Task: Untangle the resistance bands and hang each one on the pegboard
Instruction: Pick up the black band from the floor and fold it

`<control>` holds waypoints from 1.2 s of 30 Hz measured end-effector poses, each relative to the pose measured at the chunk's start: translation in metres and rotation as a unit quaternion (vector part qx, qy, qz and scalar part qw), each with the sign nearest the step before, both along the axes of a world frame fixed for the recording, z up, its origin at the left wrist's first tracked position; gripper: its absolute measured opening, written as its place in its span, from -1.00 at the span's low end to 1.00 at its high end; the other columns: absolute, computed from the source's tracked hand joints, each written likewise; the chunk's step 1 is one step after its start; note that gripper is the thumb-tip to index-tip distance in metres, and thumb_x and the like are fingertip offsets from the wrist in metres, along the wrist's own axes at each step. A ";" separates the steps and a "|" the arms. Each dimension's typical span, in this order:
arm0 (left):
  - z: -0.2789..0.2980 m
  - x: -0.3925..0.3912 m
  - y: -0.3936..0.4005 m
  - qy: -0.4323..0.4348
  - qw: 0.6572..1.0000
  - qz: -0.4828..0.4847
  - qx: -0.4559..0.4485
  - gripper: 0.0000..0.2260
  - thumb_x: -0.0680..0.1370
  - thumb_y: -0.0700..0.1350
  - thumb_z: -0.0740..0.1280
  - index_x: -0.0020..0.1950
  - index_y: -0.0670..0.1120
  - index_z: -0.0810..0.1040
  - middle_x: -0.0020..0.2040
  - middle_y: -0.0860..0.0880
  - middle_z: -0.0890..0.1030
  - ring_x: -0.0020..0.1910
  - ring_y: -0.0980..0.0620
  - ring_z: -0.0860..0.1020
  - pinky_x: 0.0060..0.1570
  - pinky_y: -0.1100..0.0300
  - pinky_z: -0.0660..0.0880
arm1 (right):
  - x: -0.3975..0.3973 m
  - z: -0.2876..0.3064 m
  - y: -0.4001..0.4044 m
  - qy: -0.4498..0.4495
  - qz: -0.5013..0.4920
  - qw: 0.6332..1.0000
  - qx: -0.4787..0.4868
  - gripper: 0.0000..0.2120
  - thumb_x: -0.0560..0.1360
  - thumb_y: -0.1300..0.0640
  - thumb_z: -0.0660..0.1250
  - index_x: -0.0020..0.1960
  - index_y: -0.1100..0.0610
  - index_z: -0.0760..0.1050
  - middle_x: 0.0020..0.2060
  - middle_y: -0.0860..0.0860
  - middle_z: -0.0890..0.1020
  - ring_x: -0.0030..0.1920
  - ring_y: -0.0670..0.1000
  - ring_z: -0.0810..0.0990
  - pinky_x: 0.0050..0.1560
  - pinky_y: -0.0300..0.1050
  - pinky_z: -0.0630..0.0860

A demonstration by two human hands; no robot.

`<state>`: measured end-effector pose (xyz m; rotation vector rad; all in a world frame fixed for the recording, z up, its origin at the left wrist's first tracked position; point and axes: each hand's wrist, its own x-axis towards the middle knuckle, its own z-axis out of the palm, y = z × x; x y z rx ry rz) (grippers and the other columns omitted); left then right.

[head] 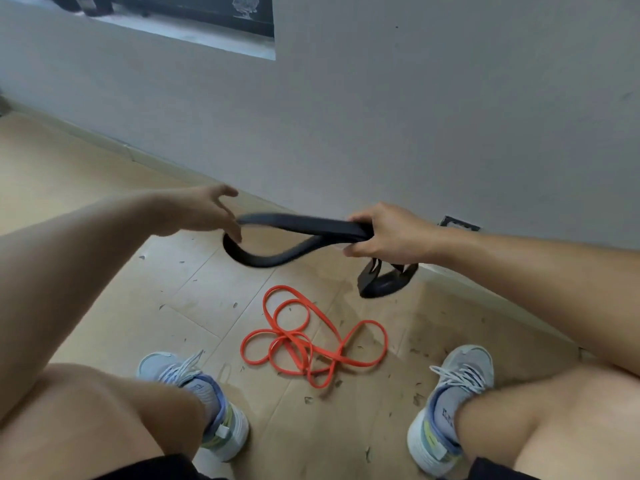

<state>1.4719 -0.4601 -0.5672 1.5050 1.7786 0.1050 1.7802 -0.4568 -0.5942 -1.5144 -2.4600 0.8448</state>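
Note:
A wide black resistance band point(298, 226) hangs in the air between my hands. My right hand point(388, 232) is closed around its folded strands, and a bunch of black loops dangles below that hand. My left hand point(211, 211) has its fingers spread, with the fingertips touching the band's left loop, which sags toward the floor. An orange resistance band point(304, 341) lies tangled in several loops on the floor between my feet. No pegboard is in view.
I crouch over a light wood-look floor point(194, 306) littered with small dark scraps. A grey wall point(415, 116) rises just behind the bands, with a dark poster at the top left. My two grey sneakers flank the orange band.

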 end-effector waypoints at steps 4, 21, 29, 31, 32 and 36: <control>0.004 0.052 -0.011 -0.002 0.992 -0.120 0.030 0.11 0.26 0.07 0.66 0.64 0.16 0.04 0.58 -0.01 0.30 0.50 -0.12 0.34 0.38 0.01 0.33 | -0.007 0.007 -0.004 -0.021 0.045 0.999 -0.001 -0.89 0.48 0.05 0.52 0.00 -0.05 0.68 -0.23 -0.14 0.68 -0.20 -0.15 0.63 -0.20 -0.18 0.53; 0.006 0.112 -0.024 -0.008 0.977 -0.192 0.090 -0.89 0.46 0.00 0.53 -0.11 -0.01 0.71 -0.36 0.06 0.58 -0.36 0.12 0.48 -0.34 0.28 0.34 | 0.007 0.014 -0.005 0.045 0.018 0.993 -0.110 -0.68 0.35 0.07 0.67 0.00 -0.01 0.60 -0.15 -0.04 0.78 -0.13 0.03 0.74 -0.01 -0.05 0.63; 0.010 0.111 -0.022 0.002 0.970 -0.200 0.135 -0.87 0.52 -0.02 0.45 0.01 -0.04 0.68 -0.28 -0.03 0.60 -0.33 0.09 0.49 -0.34 0.28 0.35 | 0.011 0.017 -0.002 0.072 -0.010 0.995 -0.067 -0.71 0.33 0.00 0.67 -0.01 -0.07 0.65 -0.14 -0.12 0.75 -0.09 -0.07 0.73 0.01 -0.14 0.61; 0.012 0.110 -0.022 0.006 0.969 -0.202 0.142 -0.85 0.53 -0.04 0.45 0.04 -0.07 0.69 -0.21 -0.11 0.66 -0.29 0.04 0.55 -0.32 0.25 0.41 | 0.012 0.017 -0.001 0.062 -0.016 0.996 -0.060 -0.72 0.34 -0.01 0.67 -0.04 -0.10 0.63 -0.15 -0.15 0.75 -0.12 -0.12 0.72 -0.06 -0.18 0.56; 0.012 0.109 -0.022 0.007 0.969 -0.201 0.144 -0.85 0.54 -0.05 0.45 0.04 -0.07 0.69 -0.19 -0.12 0.68 -0.26 0.02 0.59 -0.30 0.24 0.45 | 0.012 0.017 -0.001 0.054 -0.018 0.997 -0.054 -0.73 0.34 -0.01 0.67 -0.05 -0.10 0.63 -0.16 -0.15 0.74 -0.14 -0.14 0.70 -0.10 -0.20 0.52; 0.012 0.107 -0.020 0.023 0.968 -0.200 0.151 -0.85 0.55 -0.06 0.44 0.06 -0.08 0.69 -0.22 -0.06 0.65 -0.27 0.01 0.66 -0.34 0.31 0.54 | 0.013 0.015 -0.001 0.026 -0.027 0.999 -0.032 -0.72 0.34 -0.06 0.66 -0.03 -0.09 0.64 -0.18 -0.13 0.71 -0.15 -0.12 0.67 -0.18 -0.22 0.45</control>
